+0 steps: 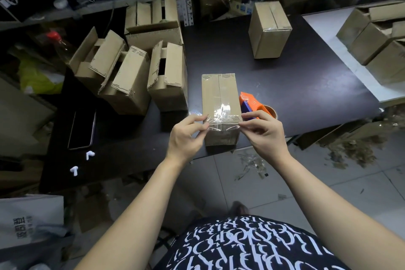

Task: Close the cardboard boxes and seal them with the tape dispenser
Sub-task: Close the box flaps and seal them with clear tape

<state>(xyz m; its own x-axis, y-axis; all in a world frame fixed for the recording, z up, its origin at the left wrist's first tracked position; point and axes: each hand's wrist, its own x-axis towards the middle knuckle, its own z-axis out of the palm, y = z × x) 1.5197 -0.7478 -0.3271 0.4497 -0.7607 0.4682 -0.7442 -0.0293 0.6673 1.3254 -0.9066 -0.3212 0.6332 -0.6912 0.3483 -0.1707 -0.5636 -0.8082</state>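
Closed cardboard box (220, 103) stands at the near edge of the dark table (306, 85), flaps shut. A strip of clear tape (221, 114) runs along the centre seam and folds over the near end.

Left hand (186, 136): thumb and forefinger pinch the tape at the box's near left corner, other fingers curled. Right hand (265, 133): thumb and forefinger pinch the tape at the near right corner, remaining fingers curled under.

The orange and blue tape dispenser (252, 103) lies on the table just right of the box. It is partly hidden by the box and the right hand, and no brand is readable.

Writing:
- The boxes bear only dark dashed print along the flap edges.
- White bag (30, 221), lower left: dark printed characters, not legible from this angle.
- Black shirt (252, 245): white ornamental lettering, unreadable.

Open boxes (131, 76) cluster at the left of the table. A sealed box (269, 30) stands upright at the far side. More boxes (377, 39) at right are cut off by the frame edge.

A phone (82, 130) lies screen dark, near two white earbuds (89, 154). The shelf contents behind are too dim to identify.
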